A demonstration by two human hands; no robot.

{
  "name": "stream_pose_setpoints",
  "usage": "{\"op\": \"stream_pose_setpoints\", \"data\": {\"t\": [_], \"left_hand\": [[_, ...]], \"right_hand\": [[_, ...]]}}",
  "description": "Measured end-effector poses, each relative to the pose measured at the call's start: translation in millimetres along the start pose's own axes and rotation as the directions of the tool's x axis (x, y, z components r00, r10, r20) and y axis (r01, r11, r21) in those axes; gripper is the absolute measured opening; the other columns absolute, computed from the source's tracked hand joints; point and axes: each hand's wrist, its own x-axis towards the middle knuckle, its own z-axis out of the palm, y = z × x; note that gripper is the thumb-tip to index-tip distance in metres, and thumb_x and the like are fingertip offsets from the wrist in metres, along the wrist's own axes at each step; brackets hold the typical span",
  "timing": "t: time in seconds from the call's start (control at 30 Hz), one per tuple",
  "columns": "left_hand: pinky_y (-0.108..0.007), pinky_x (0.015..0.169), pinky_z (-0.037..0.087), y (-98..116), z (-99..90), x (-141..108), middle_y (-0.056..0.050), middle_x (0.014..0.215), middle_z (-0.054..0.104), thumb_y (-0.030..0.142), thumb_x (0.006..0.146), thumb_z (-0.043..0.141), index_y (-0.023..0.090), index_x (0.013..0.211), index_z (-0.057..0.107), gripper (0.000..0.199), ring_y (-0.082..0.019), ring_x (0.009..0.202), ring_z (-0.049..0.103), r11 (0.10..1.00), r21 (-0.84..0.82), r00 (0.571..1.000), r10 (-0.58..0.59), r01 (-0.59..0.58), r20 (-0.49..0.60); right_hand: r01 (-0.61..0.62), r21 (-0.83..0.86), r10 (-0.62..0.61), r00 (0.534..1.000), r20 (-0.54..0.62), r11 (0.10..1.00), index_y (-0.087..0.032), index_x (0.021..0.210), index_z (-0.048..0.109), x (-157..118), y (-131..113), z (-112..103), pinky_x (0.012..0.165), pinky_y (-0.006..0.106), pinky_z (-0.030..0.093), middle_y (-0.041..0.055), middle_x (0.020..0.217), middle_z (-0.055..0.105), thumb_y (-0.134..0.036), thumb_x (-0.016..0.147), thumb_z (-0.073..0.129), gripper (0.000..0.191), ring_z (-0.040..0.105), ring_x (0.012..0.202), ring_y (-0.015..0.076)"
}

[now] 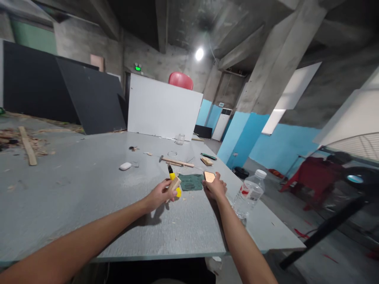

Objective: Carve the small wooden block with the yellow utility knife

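Observation:
My left hand (pixel 162 194) is closed round a small light wooden block (pixel 174 184), held just above the table. Beside and partly behind that block is a yellow and black tool (pixel 179 191); whether my fingers touch it, I cannot tell. My right hand (pixel 216 185) grips a flat, pale wooden piece (pixel 209 176) at the right edge of a dark green sheet (pixel 191 182). The sheet lies flat on the table between my two hands, with small chips near it. Past the sheet lies a hammer (pixel 176 161) with a wooden handle.
On the grey table (pixel 124 221), a clear plastic bottle (pixel 248 193) stands right of my right arm. Farther back are a wooden block (pixel 207 161), a green pen-like tool (pixel 209 156), a glass jar (pixel 180 139), a white case (pixel 125 166) and a wood strip (pixel 28 146).

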Motion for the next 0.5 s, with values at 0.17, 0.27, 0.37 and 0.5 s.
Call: {"op": "stream_pose_setpoints", "data": {"t": [0.17,0.27,0.37,0.5], "left_hand": [[-0.024,0.059,0.046,-1.3,-1.2,0.5,-0.006,0.090,0.060,0.056,0.078,0.069,0.013,0.122,0.061,0.062,-0.017,0.077,0.060,1.000,-0.007,1.000,-0.027,0.027,0.005],[-0.023,0.058,0.044,-1.3,-1.9,0.4,-0.005,0.088,0.060,0.057,0.080,0.067,0.012,0.118,0.061,0.060,-0.015,0.073,0.059,1.000,0.007,1.000,-0.010,0.010,0.002],[-0.023,0.059,0.042,-0.5,-1.9,0.6,-0.004,0.083,0.059,0.056,0.082,0.065,0.011,0.116,0.061,0.057,-0.013,0.069,0.057,1.000,0.021,1.000,-0.003,0.003,0.002],[-0.022,0.057,0.040,-1.9,-1.1,2.5,-0.005,0.084,0.059,0.062,0.078,0.068,0.012,0.115,0.061,0.063,-0.015,0.071,0.059,1.000,0.008,1.000,0.004,-0.004,-0.021]], "right_hand": [[-0.011,-0.042,0.010,1.000,-0.016,0.999,-0.018,0.155,0.029,3.0,-0.3,0.3,0.099,0.044,0.043,0.0234,0.126,0.061,-0.045,0.076,0.073,0.094,0.059,0.121,0.0386],[0.006,-0.036,-0.006,1.000,-0.006,0.999,-0.019,0.151,0.037,4.6,2.2,0.9,0.098,0.042,0.044,0.0209,0.124,0.062,-0.043,0.076,0.072,0.086,0.060,0.119,0.0371],[0.007,-0.009,-0.007,1.000,0.006,1.000,-0.020,0.150,0.040,4.6,3.0,1.1,0.098,0.043,0.045,0.0200,0.124,0.063,-0.041,0.076,0.073,0.084,0.059,0.121,0.0375],[0.037,0.053,-0.035,0.999,-0.037,0.998,-0.020,0.158,0.031,0.0,-3.6,-3.3,0.107,0.053,0.041,0.0226,0.145,0.050,-0.040,0.079,0.070,0.090,0.046,0.136,0.0419]]}}
